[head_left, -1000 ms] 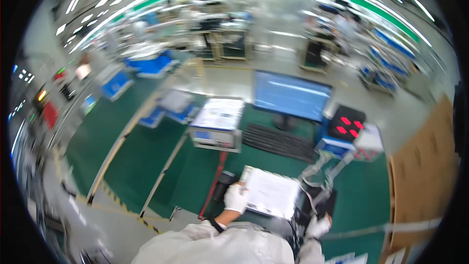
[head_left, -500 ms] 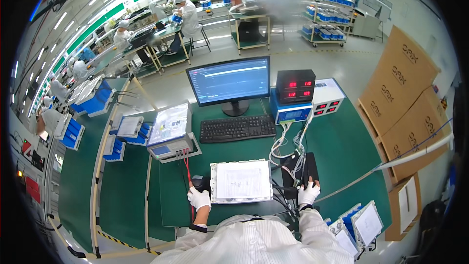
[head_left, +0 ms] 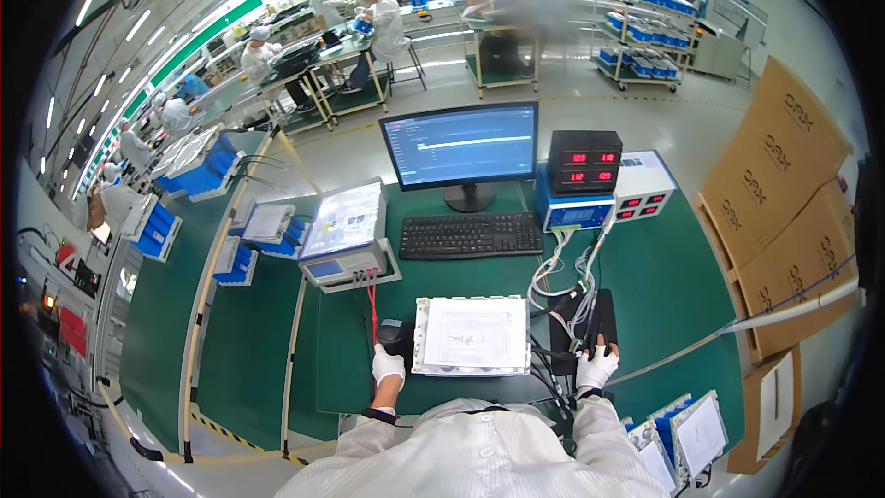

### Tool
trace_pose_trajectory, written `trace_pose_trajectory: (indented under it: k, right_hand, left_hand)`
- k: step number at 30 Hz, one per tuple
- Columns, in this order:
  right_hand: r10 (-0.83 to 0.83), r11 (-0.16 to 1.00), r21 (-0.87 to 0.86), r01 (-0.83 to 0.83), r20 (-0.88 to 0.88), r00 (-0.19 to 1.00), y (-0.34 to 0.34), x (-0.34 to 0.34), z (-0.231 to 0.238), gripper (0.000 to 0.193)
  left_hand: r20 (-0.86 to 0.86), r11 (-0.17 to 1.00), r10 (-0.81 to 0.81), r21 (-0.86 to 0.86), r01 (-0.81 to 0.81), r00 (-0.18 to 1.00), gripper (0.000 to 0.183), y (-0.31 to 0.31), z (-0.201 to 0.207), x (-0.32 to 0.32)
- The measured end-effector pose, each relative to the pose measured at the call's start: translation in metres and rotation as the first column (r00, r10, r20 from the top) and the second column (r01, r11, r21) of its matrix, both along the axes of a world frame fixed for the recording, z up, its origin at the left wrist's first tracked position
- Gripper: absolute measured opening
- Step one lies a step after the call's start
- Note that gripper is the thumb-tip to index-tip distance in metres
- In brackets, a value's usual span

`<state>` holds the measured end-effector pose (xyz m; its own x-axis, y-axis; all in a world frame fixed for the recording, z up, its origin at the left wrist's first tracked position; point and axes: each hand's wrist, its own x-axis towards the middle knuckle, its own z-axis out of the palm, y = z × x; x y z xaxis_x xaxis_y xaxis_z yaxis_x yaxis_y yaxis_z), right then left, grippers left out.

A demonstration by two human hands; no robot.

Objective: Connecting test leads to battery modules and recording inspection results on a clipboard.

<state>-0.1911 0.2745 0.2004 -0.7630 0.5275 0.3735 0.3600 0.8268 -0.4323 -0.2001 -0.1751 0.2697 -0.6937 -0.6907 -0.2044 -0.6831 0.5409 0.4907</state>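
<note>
**The left hand (head_left: 388, 366) had left the box (head_left: 470, 372) for the red lead (head_left: 373, 306)**

A second earlier the left hand had been at the box's left edge; by this moment it had come away and lay to the left, apart from it. A black device (head_left: 395, 336) sat just beyond the hand, beside the box. The lead ran from the meter (head_left: 346, 266) down to the fingers, which were curled, but whether they pinched it could not be told.

The box lay flat on the green bench (head_left: 664, 332) between the two hands, with a paper sheet (head_left: 475, 337) on top and neither hand touching it.

The right hand (head_left: 597, 367) had changed little: it was at the near end of the black pad (head_left: 607, 309), beside the pale cables (head_left: 583, 288). Its fingers were bent, and what they gripped, if anything, could not be made out. Dark wires (head_left: 549, 374) lay between it and the box.

The change suggested that the left hand's work had passed from the box to the lead, while the right hand's attention seemed to remain with the cabling.
</note>
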Motion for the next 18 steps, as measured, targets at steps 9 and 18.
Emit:
trace_pose_trajectory:
  k: [9,18]
  right_hand:
    - [0.046,0.999,0.004,-0.046,-0.025,0.999,0.001,0.001,0.001,0.052]
    - [0.036,0.999,-0.011,-0.036,-0.018,0.999,0.001,0.001,0.002,0.056]
  left_hand:
    - [-0.122,0.925,0.064,0.381,-0.013,0.99,0.037,-0.027,0.02,0.009]
    - [0.092,0.701,-0.107,0.713,0.009,0.99,0.02,-0.066,0.026,0.007]
